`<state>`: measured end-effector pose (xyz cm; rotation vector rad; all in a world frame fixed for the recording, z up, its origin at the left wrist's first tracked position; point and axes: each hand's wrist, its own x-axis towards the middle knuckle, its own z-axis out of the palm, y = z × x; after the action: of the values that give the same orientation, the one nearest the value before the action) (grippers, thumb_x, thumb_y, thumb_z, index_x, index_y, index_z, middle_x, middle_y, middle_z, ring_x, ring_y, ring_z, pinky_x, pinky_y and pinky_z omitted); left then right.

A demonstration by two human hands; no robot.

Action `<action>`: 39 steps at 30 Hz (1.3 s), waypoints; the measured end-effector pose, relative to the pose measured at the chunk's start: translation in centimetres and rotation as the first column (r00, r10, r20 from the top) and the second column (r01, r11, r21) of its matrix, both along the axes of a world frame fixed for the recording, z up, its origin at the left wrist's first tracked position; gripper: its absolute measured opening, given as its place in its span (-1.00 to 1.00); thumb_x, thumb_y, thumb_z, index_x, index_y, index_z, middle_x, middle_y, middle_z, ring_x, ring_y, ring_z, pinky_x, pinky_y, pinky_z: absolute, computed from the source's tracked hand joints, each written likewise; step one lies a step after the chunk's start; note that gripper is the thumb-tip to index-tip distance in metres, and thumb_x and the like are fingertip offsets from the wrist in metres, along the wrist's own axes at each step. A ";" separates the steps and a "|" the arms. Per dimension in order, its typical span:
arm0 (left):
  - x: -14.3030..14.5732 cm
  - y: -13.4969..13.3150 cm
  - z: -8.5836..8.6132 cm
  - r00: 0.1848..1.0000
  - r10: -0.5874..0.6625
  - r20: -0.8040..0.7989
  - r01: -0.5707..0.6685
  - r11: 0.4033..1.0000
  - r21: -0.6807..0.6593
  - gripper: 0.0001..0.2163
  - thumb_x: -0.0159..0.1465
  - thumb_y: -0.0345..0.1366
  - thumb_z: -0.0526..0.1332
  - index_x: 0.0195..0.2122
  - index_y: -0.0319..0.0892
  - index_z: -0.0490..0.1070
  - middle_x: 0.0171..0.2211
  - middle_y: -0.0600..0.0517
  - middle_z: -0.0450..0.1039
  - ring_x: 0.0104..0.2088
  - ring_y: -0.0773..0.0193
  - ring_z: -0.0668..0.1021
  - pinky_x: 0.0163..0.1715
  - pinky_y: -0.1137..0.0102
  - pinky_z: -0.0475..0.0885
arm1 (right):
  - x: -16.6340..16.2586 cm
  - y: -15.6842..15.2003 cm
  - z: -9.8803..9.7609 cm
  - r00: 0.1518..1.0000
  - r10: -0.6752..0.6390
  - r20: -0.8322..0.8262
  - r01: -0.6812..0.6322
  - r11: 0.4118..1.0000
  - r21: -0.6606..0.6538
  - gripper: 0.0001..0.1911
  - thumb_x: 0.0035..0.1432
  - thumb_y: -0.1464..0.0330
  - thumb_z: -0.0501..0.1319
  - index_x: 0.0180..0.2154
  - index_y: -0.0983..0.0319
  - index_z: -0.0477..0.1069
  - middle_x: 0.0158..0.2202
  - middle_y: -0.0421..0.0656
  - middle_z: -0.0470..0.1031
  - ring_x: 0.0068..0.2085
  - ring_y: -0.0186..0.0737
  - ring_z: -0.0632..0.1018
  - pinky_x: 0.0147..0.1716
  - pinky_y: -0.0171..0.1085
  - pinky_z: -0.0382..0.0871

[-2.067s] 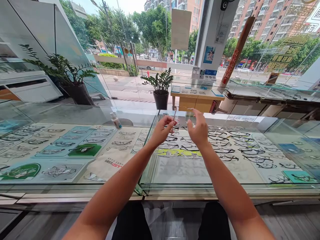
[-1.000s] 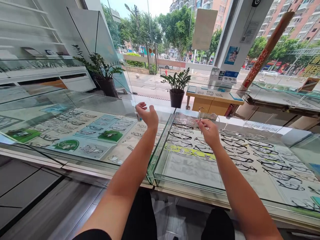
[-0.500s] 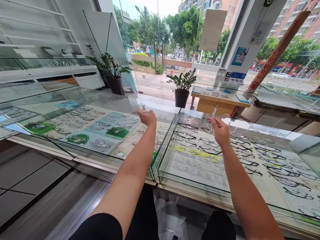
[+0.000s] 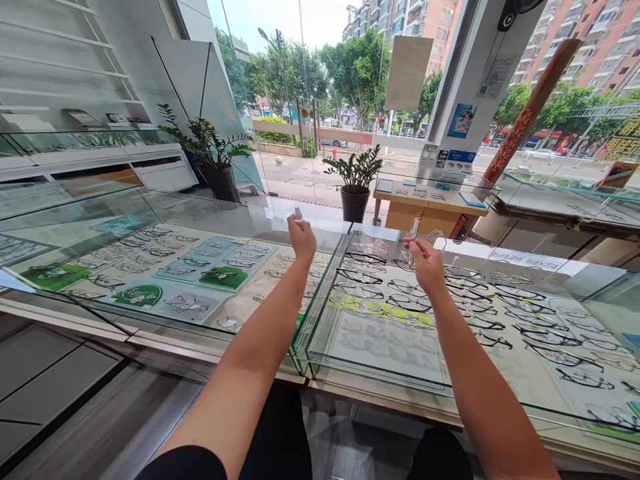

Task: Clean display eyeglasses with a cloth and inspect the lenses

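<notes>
My left hand [image 4: 301, 238] is closed round a small spray bottle [image 4: 299, 213], whose white top sticks out above my fingers. It is raised over the glass counter [image 4: 165, 213] near the seam between the two display cases. My right hand [image 4: 424, 261] pinches a thin clear pair of glasses [image 4: 425, 235] and holds it upright above the right display case [image 4: 400, 347]. Both arms are stretched forward, and the two hands are about a hand's width apart.
Rows of eyeglass frames lie under the glass in both cases. Beyond the counter stand a potted plant [image 4: 354, 179] and a wooden display table [image 4: 430, 200]. A larger plant [image 4: 213, 157] stands at the left, with white shelves behind it. Large windows face a street.
My left hand let go of the glasses, reached left, picked up the spray bottle from the counter and lifted it. My right hand kept the glasses and raised them slightly. The view swung left.
</notes>
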<state>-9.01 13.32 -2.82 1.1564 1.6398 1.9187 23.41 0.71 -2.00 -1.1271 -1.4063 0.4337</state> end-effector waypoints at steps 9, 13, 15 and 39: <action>8.3 -6.7 3.5 0.309 -0.896 0.318 0.922 0.364 0.131 -0.20 0.15 0.67 0.11 -0.60 -0.07 0.23 -0.60 0.12 0.06 -0.57 0.31 0.24 -0.58 0.36 0.25 | -1.4 -0.8 0.6 0.985 0.162 -0.051 -0.164 0.986 -0.033 -0.52 0.48 0.00 0.13 0.01 0.20 0.63 0.03 0.04 0.70 0.10 0.09 0.65 0.20 0.06 0.45; 9.3 -9.5 4.7 0.086 -0.923 0.375 0.981 0.145 0.132 -0.14 0.14 0.74 -0.03 -0.66 -0.06 0.15 -0.66 0.15 -0.07 -0.62 0.34 0.12 -0.64 0.36 0.11 | -2.2 -1.3 0.9 0.969 0.225 -0.107 -0.234 0.969 -0.082 -0.49 0.42 -0.07 0.17 -0.02 0.18 0.64 -0.06 -0.04 0.71 0.02 -0.01 0.64 0.13 -0.02 0.47; 9.4 -10.0 5.1 0.075 -0.926 0.370 0.986 0.123 0.110 -0.13 0.14 0.75 -0.11 -0.67 -0.05 0.13 -0.67 0.14 -0.10 -0.63 0.34 0.10 -0.64 0.35 0.09 | -2.6 -1.6 1.1 0.956 0.263 -0.130 -0.278 0.954 -0.111 -0.48 0.39 -0.10 0.19 -0.05 0.18 0.65 -0.09 -0.05 0.72 -0.03 -0.05 0.63 0.06 -0.06 0.48; 9.9 -9.3 3.7 0.472 -0.860 -0.194 0.873 0.486 -0.030 -0.25 0.29 0.53 0.11 -0.64 -0.10 0.36 -0.66 0.03 0.29 -0.59 0.27 0.33 -0.47 0.29 0.23 | -4.1 -3.2 2.5 0.803 0.417 -0.425 -0.509 0.852 -0.125 -0.54 0.28 -0.11 0.31 -0.12 0.11 0.67 -0.15 -0.08 0.72 -0.14 -0.09 0.64 -0.19 -0.14 0.49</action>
<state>0.87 4.02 0.89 1.7797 0.7045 1.1836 19.26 -2.49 0.46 -0.8017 -1.2904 1.1444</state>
